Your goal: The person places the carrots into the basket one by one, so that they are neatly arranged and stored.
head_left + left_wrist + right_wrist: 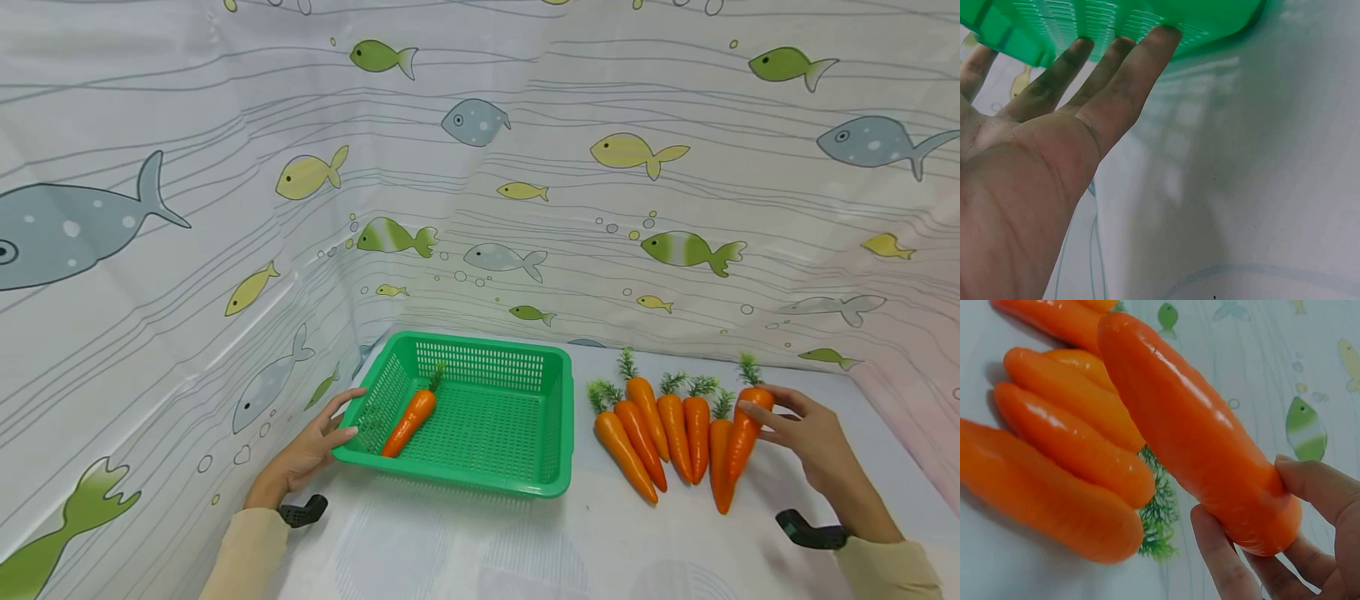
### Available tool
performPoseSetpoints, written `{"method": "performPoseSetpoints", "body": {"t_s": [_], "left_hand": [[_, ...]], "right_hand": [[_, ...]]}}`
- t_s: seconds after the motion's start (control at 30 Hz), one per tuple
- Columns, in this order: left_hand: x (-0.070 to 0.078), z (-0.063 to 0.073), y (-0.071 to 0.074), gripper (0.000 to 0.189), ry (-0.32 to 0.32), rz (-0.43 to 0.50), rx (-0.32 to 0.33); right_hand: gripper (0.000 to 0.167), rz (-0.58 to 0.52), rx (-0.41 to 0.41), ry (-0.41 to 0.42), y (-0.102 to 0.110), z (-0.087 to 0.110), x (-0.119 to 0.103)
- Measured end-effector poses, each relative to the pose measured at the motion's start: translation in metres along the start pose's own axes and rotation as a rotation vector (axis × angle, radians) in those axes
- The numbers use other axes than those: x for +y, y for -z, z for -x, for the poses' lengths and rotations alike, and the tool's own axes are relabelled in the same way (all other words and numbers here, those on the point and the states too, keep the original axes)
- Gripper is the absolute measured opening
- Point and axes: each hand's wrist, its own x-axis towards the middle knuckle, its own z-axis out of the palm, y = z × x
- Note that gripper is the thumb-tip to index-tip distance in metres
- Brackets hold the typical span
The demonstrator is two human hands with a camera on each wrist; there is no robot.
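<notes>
A green plastic basket [487, 482] sits left of centre in the head view, with one orange toy carrot [411, 423] lying in its left part. My left hand [315, 446] touches the basket's left side, its fingers extended along the wall and rim; in the left wrist view fingertips [1163, 39] meet the slotted wall. On the right, my right hand [798, 425] holds another carrot [1197, 419] near its thick leafy end, thumb on one side and fingers on the other. That carrot stands tilted, tip down, overlapping a lying carrot [718, 467] in the head view.
Several more carrots [626, 454] with green tops lie in a row between the basket and my right hand. A fish-patterned sheet [480, 225] hangs behind and along the left side. The tabletop [450, 542] is white with faint prints.
</notes>
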Motion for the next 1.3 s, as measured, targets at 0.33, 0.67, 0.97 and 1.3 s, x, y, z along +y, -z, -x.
{"method": "performPoseSetpoints", "body": {"t_s": [0.33,0.67,0.97,1.3], "left_hand": [[0.004,-0.002,0.000,0.068,0.011,-0.055,0.012],[0.002,-0.001,0.000,0.068,0.011,-0.057,0.012],[0.001,0.000,-0.002,0.067,0.012,-0.046,0.021],[0.000,0.000,-0.001,0.068,-0.001,-0.013,0.010]], "right_hand": [[0.088,-0.038,-0.023,0.073,-0.015,0.001,-0.020],[0.083,-0.029,-0.053,0.113,-0.033,-0.001,-0.040],[0.082,-0.112,-0.109,0.124,-0.050,-0.003,-0.057],[0.081,-0.128,-0.165,0.156,-0.073,-0.009,-0.083]]}}
